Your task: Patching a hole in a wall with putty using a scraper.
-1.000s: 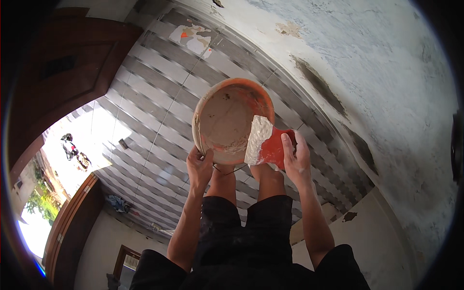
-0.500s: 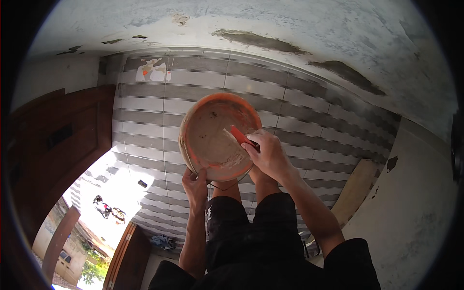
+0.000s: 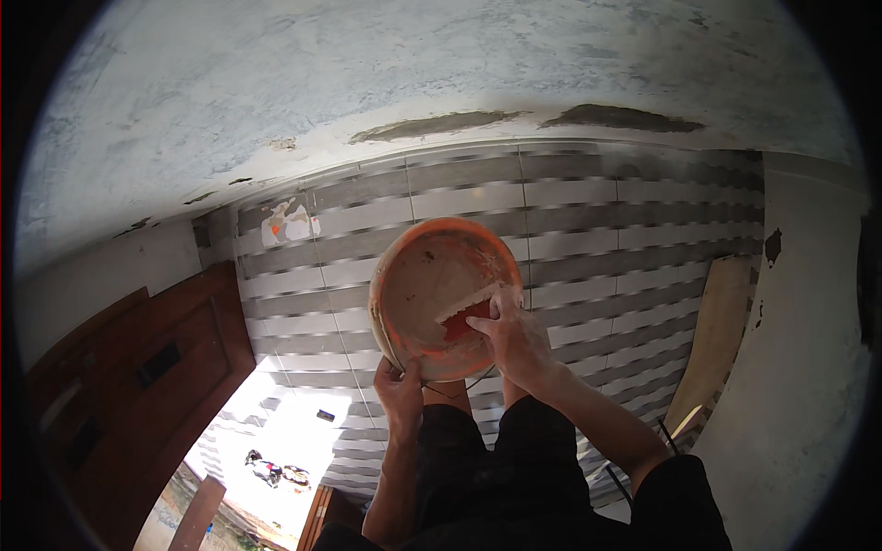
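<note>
An orange bucket (image 3: pixel 378 321) is held up in front of my legs, with wet grey-beige plaster (image 3: pixel 418 298) in it. My left hand (image 3: pixel 399 390) grips its near left rim, thumb over the edge and fingers outside. Inside the bucket my right hand (image 3: pixel 514 338) is closed on a red scraper (image 3: pixel 467 321), whose long edge carries a strip of plaster. The scraper lies low over the plaster, near the bucket's right side. A thin wire handle (image 3: pixel 473 390) hangs below the near rim.
Ahead rises a wall (image 3: pixel 441 64) with dark grey patches (image 3: pixel 625 118) low on it. Grey and white striped tiles (image 3: pixel 570 243) cover the floor. A brown wooden door (image 3: pixel 138 367) stands at left beside a sunlit opening. A wooden board (image 3: pixel 712 340) leans by the right wall.
My right hand has turned the scraper flatter and moved it nearer within the bucket; its plaster-coated edge now shows. My left hand keeps hold of the rim. The whole view has shifted.
</note>
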### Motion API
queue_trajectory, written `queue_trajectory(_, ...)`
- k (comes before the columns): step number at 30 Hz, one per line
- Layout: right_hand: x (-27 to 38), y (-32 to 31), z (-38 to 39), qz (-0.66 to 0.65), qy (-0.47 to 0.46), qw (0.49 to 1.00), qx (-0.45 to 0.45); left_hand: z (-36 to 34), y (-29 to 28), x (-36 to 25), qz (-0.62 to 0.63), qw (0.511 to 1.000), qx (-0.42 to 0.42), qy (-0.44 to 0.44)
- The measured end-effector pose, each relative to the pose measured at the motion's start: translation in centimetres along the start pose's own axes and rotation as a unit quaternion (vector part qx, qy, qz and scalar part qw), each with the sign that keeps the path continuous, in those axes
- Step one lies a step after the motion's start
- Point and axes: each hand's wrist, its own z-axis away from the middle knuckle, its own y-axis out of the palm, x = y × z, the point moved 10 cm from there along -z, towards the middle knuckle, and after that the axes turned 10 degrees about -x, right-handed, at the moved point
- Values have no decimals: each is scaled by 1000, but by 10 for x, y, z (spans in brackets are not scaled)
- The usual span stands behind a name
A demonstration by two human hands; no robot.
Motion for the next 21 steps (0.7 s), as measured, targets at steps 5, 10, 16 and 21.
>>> queue_trajectory(5,-4,-7,-12,18,-13,999,-32,-13,10,-34,-40,999,9,11)
queue_trajectory(10,-6,-16,-28,-118,-13,990,-82,-25,17,-60,-65,998,16,22)
queue_trajectory(16,-13,-47,-33,-187,8,958,-216,-43,35,-75,-108,992,49,38)
queue_trajectory(21,-58,-57,-19,-176,88,931,-307,-43,62,-87,-138,985,73,66)
